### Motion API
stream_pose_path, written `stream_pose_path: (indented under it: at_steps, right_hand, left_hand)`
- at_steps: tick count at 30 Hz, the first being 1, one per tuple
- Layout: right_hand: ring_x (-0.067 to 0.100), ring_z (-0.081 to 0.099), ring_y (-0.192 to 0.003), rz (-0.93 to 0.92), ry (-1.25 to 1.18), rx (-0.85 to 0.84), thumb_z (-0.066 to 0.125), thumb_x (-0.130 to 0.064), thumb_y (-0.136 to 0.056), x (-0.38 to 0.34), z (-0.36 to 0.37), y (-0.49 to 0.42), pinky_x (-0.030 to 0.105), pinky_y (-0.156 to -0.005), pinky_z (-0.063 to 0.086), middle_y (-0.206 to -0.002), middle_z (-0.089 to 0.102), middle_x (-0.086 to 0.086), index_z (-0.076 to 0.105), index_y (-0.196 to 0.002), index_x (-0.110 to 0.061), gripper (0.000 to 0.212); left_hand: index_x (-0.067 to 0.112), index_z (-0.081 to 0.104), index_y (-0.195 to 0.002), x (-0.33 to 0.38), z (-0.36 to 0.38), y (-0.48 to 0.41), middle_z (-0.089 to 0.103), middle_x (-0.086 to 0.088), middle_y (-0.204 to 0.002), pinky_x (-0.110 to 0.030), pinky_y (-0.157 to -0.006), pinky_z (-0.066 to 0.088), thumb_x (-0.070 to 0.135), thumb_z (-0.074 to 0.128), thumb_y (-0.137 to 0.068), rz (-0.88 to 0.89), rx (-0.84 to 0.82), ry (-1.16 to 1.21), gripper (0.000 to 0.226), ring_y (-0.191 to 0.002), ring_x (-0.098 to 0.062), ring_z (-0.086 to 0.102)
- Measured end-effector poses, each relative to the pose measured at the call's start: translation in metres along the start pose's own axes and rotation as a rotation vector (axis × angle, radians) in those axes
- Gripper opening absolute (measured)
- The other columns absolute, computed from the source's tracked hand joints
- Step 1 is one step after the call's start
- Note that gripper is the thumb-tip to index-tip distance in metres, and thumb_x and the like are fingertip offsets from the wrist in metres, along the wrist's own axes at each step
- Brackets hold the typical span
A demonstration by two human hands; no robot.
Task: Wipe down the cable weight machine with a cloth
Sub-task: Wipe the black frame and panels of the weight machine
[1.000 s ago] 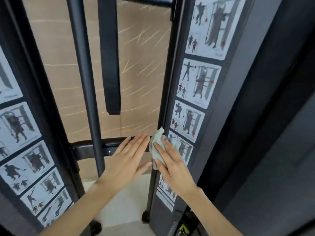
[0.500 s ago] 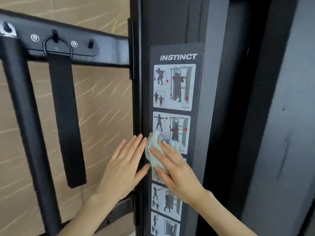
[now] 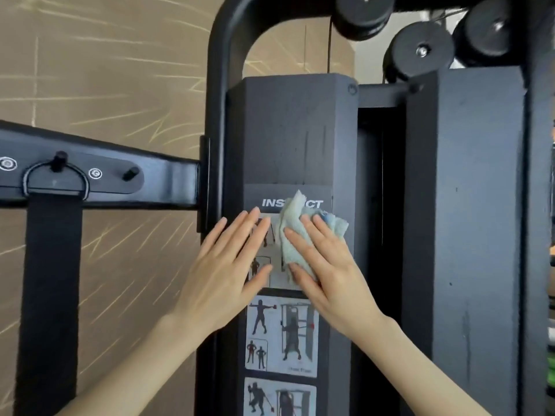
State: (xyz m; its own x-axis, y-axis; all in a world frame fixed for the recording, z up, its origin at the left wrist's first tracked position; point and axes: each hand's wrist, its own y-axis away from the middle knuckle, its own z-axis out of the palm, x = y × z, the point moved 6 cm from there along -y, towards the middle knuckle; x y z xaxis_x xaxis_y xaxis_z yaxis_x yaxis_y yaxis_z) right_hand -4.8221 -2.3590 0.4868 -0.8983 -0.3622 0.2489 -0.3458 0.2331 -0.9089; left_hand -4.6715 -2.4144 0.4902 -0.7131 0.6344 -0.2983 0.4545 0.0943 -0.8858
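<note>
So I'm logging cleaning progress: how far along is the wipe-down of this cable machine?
Done, apparently: lower pictures of the chart column, which the cloth has climbed past. In hand: the right hand presses the cloth over the top picture and logo; the left hand rests flat beside it. Left: the bare column top, pulleys, crossbar and strap.

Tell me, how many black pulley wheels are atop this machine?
3: the left wheel at the picture's top edge, the middle wheel lower, the right wheel beside it. Others may be hidden above.
</note>
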Motion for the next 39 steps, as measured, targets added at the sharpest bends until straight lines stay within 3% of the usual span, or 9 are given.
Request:
stream_pose_path:
  at_steps: [9, 15, 21, 26, 30, 34, 39]
  right_hand:
    - [0.035, 0.029, -0.14, -0.061, 0.402, 0.152, 0.045, -0.035, -0.098, 0.052, -0.019, -0.078, 0.057, -0.106, 0.033, -0.148, 0.04, 0.016, 0.052, -0.137, -0.014, 0.045]
    - [0.031, 0.017, -0.145, 0.096, 0.522, 0.012, 0.029, -0.051, -0.097, 0.082, 0.021, -0.083, 0.06, -0.103, 0.035, -0.157, 0.024, 0.008, 0.036, -0.147, -0.028, 0.056]
    - [0.033, 0.022, -0.144, 0.087, 0.614, 0.015, 0.025, -0.057, -0.093, 0.082, 0.021, -0.154, 0.065, -0.106, 0.021, -0.156, 0.026, 0.01, 0.036, -0.146, -0.031, 0.06]
    - [0.028, 0.001, -0.148, 0.137, 0.695, -0.046, 0.011, -0.059, -0.092, 0.079, 0.022, -0.212, 0.064, -0.11, 0.0, -0.161, 0.006, 0.004, 0.017, -0.15, -0.037, 0.063]
    - [0.029, 0.008, -0.147, 0.072, 0.645, -0.02, 0.019, -0.051, -0.097, 0.06, 0.041, -0.176, 0.062, -0.111, 0.005, -0.16, 0.016, 0.005, 0.024, -0.151, -0.032, 0.057]
    - [0.029, 0.012, -0.147, 0.05, 0.623, -0.034, 0.025, -0.047, -0.099, 0.038, 0.068, -0.113, 0.057, -0.114, 0.006, -0.158, 0.021, 0.005, 0.026, -0.15, -0.028, 0.054]
    - [0.028, 0.012, -0.147, 0.113, 0.63, -0.039, 0.023, -0.048, -0.098, 0.048, 0.057, -0.159, 0.059, -0.112, 0.006, -0.159, 0.02, 0.004, 0.026, -0.15, -0.032, 0.055]
  left_hand:
    - [0.011, 0.027, -0.152, -0.036, 0.017, -0.06, 0.028, -0.008, -0.157, -0.03, -0.12, 0.005, 0.044, 0.033, -0.098, -0.088, 0.044, -0.011, 0.064, -0.144, -0.019, 0.027]
    - [0.01, 0.023, -0.153, -0.053, 0.048, -0.071, 0.023, -0.004, -0.159, -0.031, -0.119, 0.006, 0.051, 0.024, -0.098, -0.145, 0.033, 0.029, 0.069, -0.145, -0.015, 0.024]
    - [0.01, 0.026, -0.153, -0.073, 0.058, -0.081, 0.022, -0.005, -0.159, -0.033, -0.119, 0.008, 0.05, 0.028, -0.097, -0.048, 0.061, 0.015, 0.069, -0.145, -0.017, 0.024]
    - [0.007, 0.026, -0.153, -0.085, 0.058, -0.078, 0.022, -0.006, -0.159, -0.024, -0.12, -0.002, 0.051, 0.031, -0.098, 0.007, 0.106, 0.093, 0.071, -0.142, -0.001, 0.007]
    - [0.003, 0.023, -0.152, -0.084, 0.061, -0.072, 0.02, -0.009, -0.158, -0.02, -0.118, -0.006, 0.051, 0.033, -0.097, 0.018, 0.133, 0.145, 0.074, -0.145, 0.003, -0.008]
    - [0.007, 0.017, -0.154, -0.083, 0.071, -0.063, 0.016, -0.007, -0.16, -0.024, -0.119, -0.005, 0.053, 0.03, -0.099, -0.007, 0.12, 0.174, 0.074, -0.146, 0.003, -0.009]
    - [0.008, 0.015, -0.155, -0.086, 0.074, -0.062, 0.014, -0.006, -0.161, -0.026, -0.119, -0.003, 0.055, 0.028, -0.099, 0.021, 0.116, 0.183, 0.075, -0.146, 0.001, -0.008]
